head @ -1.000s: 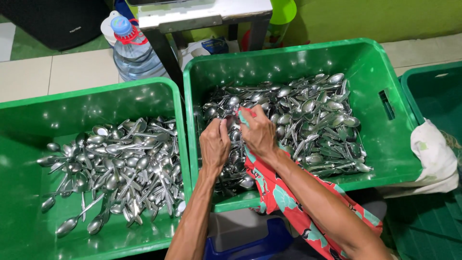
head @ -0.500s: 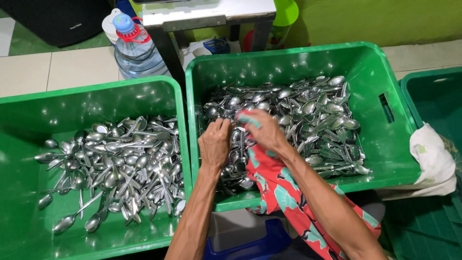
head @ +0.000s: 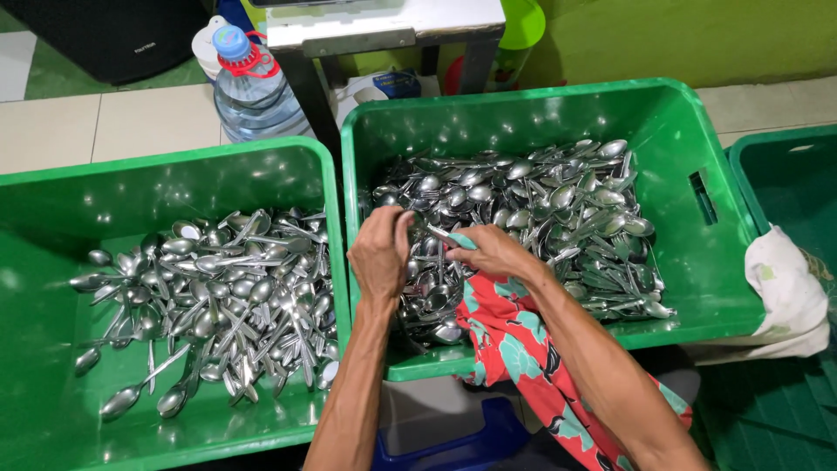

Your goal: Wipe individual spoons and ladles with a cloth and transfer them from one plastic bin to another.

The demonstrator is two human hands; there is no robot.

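Note:
Two green plastic crates hold piles of steel spoons and forks. My left hand [head: 381,251] hovers over the near left corner of the right crate [head: 558,105], fingers curled around the end of a piece of cutlery [head: 436,233]. My right hand [head: 493,251] grips a red cloth with teal flowers [head: 506,327] wrapped around the other end of that same piece. The cloth hangs down over the crate's front rim. The left crate [head: 157,179] holds a looser heap of spoons [head: 218,296].
A third green crate [head: 785,174] stands at the right with a white cloth [head: 789,292] draped on its rim. Behind the crates are a large water bottle [head: 248,87], a metal table leg [head: 305,87] and a tiled floor. A blue stool [head: 453,440] sits below.
Both hands have slid toward the near left of the right crate. The right hand has dropped lower with the cloth, and a utensil now shows between the two hands.

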